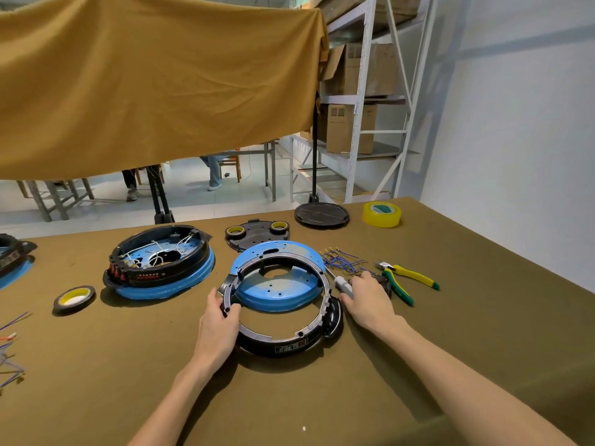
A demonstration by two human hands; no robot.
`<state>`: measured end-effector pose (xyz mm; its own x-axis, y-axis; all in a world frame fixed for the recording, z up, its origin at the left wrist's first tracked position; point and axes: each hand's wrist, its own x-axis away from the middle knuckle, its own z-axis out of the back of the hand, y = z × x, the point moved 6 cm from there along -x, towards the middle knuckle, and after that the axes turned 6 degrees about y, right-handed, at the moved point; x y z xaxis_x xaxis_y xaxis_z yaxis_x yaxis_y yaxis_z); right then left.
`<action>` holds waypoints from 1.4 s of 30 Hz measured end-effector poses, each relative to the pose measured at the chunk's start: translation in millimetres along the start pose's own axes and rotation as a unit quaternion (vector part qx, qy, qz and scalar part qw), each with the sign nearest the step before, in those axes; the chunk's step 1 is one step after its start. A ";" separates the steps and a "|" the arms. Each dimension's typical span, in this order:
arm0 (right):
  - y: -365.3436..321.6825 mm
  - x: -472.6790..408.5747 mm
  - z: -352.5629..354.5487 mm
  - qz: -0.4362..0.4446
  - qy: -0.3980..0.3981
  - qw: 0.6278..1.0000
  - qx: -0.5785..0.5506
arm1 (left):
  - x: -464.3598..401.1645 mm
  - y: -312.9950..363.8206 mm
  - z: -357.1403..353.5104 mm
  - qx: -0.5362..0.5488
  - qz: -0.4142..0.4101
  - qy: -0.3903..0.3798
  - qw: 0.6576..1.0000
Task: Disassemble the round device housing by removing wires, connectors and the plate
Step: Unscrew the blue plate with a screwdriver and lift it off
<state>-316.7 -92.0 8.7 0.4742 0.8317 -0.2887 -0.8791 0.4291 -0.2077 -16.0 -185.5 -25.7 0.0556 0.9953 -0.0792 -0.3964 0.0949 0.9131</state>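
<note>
We worked at a surface [322,397] covered in olive-brown cloth, in a white-walled room with a mustard cloth [154,85] hung across the far side and a white metal shelving rack [360,101] holding cardboard boxes [349,127]. Under the cloth we could see other tables and two people's legs.

Our left hand [219,312] gripped the left rim of the black ring housing [283,336], which lay near the middle of the surface, tilted over the blue plate [277,294]. Our right hand [365,296] curled around a white-handled tool [343,284] just right of the ring. Loose blue wires [341,260] lay beyond it, beside yellow-green cutters [409,278].

To the left sat a second housing [161,262], still wired on its blue base. Rolls of tape stood about: a dark one [74,296] at left, a clear yellow one [382,214] at the far edge.

The ring's front bore a small label [291,347], and the second housing carried a line of print; we could read neither.
</note>
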 end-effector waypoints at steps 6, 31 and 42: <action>9.7 29.3 -6.2 -0.054 -0.013 0.995 -0.083 | -7.3 -3.8 4.2 -0.001 0.000 0.017 1.000; 66.7 5.9 5.7 -0.093 -0.007 0.989 -0.116 | -11.3 -10.2 -1.8 -0.010 0.001 0.000 1.000; 69.8 -1.4 10.7 -0.042 -0.036 0.994 -0.092 | -7.9 -6.5 0.3 -0.004 0.000 -0.005 1.000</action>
<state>-379.3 -59.4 4.6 0.5350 0.8217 -0.1963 -0.8096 0.4322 -0.3972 -13.6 -194.0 -30.9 0.0654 0.9950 -0.0751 -0.4030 0.0952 0.9102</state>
